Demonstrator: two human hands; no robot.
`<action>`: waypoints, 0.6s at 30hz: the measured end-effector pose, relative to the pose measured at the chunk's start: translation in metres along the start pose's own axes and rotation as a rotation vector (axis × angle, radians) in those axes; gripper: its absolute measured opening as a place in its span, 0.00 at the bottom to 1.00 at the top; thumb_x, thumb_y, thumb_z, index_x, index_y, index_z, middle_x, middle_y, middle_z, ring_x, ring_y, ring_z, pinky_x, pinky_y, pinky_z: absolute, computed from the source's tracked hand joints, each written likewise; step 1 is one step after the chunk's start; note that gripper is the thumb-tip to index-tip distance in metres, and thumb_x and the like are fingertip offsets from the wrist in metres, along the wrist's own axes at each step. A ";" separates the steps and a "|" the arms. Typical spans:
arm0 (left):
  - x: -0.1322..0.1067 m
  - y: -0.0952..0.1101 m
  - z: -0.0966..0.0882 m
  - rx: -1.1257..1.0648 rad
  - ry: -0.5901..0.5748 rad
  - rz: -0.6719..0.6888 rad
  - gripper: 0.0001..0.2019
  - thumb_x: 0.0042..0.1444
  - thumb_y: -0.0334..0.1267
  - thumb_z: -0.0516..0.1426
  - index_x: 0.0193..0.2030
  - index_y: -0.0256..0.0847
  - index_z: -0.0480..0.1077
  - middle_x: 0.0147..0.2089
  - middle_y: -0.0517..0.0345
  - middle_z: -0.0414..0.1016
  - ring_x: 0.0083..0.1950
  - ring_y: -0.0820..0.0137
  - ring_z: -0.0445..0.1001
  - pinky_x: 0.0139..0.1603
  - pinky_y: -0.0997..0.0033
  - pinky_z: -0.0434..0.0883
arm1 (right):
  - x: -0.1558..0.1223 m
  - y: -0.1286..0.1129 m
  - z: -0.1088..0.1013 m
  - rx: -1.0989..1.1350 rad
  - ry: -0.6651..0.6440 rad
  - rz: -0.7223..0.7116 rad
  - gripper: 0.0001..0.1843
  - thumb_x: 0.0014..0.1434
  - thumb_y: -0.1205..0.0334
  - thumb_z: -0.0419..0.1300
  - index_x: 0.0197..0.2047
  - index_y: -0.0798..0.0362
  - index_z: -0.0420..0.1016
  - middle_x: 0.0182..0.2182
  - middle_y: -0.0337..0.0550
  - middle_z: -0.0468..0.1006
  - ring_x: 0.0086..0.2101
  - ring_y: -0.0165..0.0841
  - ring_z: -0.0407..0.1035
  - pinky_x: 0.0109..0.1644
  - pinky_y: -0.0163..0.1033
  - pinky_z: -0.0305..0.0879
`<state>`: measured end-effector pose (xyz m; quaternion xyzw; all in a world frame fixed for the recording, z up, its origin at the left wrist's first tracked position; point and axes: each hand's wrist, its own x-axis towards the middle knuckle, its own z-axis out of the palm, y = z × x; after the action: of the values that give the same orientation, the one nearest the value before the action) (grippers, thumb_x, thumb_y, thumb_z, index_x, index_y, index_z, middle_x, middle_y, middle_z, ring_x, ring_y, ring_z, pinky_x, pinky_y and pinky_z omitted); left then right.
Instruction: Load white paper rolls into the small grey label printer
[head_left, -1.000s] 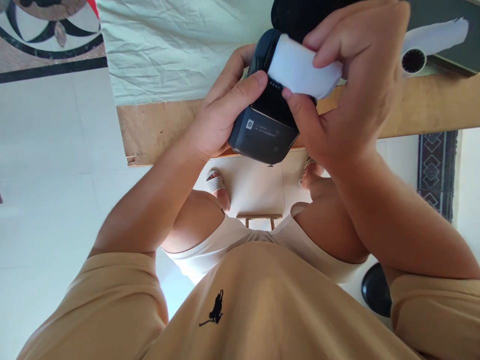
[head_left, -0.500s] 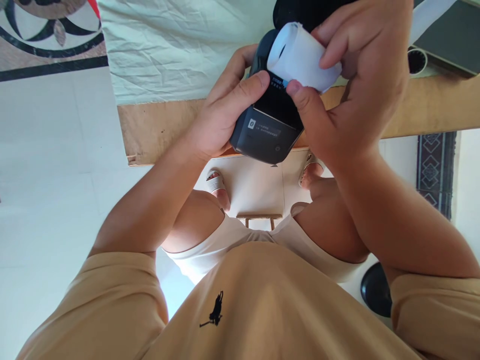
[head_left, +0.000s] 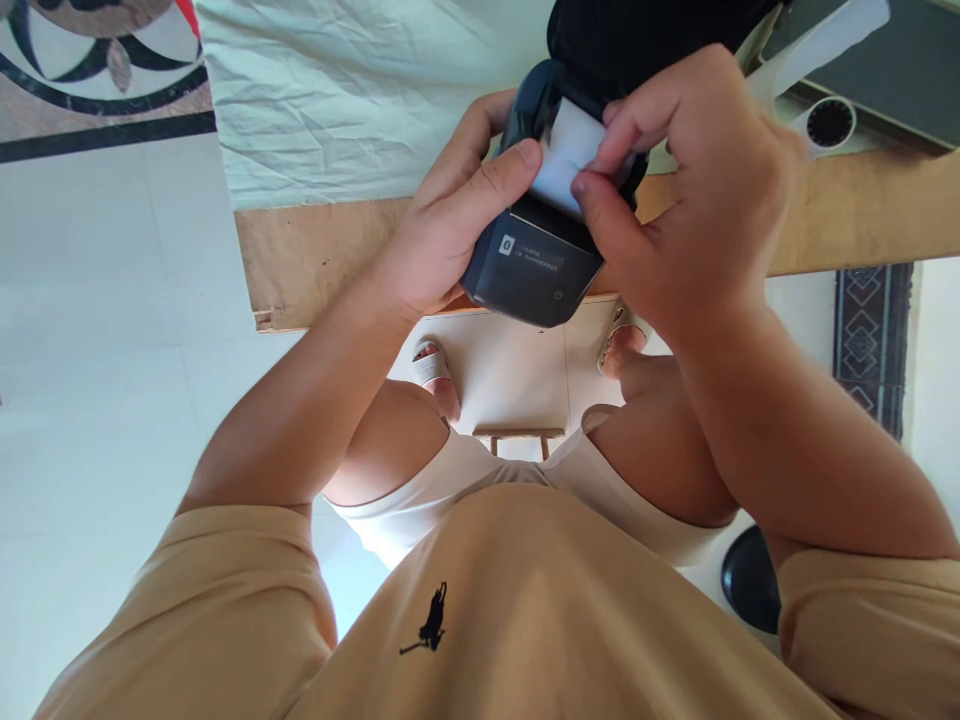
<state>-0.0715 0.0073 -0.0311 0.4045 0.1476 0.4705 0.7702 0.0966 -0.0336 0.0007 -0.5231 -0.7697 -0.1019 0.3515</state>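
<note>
My left hand (head_left: 442,235) grips the left side of a small dark grey label printer (head_left: 536,265), thumb lying across its top edge. The printer's black lid stands open behind it. My right hand (head_left: 690,200) pinches a white paper roll (head_left: 564,160) between thumb and fingers and holds it down inside the printer's open bay. Only part of the roll shows between my fingers. The printer is held above the front edge of a wooden table (head_left: 300,255).
A crumpled pale cloth (head_left: 352,90) covers the table behind the printer. Another white roll (head_left: 829,120) with a loose strip lies at the right beside a dark flat object (head_left: 900,75). Below are my knees, sandalled feet, a white floor and a patterned rug (head_left: 874,340).
My right hand has lowered the paper roll from above the printer down into its open bay. My left hand and the printer have barely moved.
</note>
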 end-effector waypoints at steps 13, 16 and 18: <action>0.002 0.000 -0.007 0.072 -0.079 0.002 0.12 0.55 0.43 0.65 0.44 0.43 0.75 0.39 0.56 0.74 0.38 0.70 0.72 0.38 0.69 0.72 | 0.001 -0.008 -0.006 -0.053 -0.078 0.017 0.18 0.48 0.69 0.58 0.44 0.51 0.69 0.37 0.26 0.79 0.38 0.28 0.76 0.48 0.38 0.64; 0.001 0.002 -0.002 0.075 -0.007 0.012 0.07 0.58 0.39 0.61 0.43 0.43 0.76 0.37 0.57 0.73 0.35 0.71 0.72 0.34 0.68 0.70 | 0.000 -0.005 -0.006 -0.078 0.058 -0.110 0.11 0.52 0.69 0.56 0.40 0.51 0.71 0.35 0.29 0.77 0.36 0.26 0.74 0.45 0.37 0.63; -0.001 0.004 0.002 0.091 0.061 0.024 0.06 0.59 0.36 0.59 0.42 0.42 0.76 0.37 0.58 0.72 0.35 0.72 0.72 0.35 0.69 0.68 | -0.001 -0.005 -0.010 -0.030 0.130 -0.187 0.05 0.55 0.66 0.57 0.37 0.52 0.71 0.33 0.32 0.75 0.38 0.27 0.72 0.44 0.36 0.63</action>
<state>-0.0733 0.0065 -0.0273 0.4264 0.1875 0.4847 0.7403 0.0965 -0.0416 0.0085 -0.4466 -0.7890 -0.1797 0.3818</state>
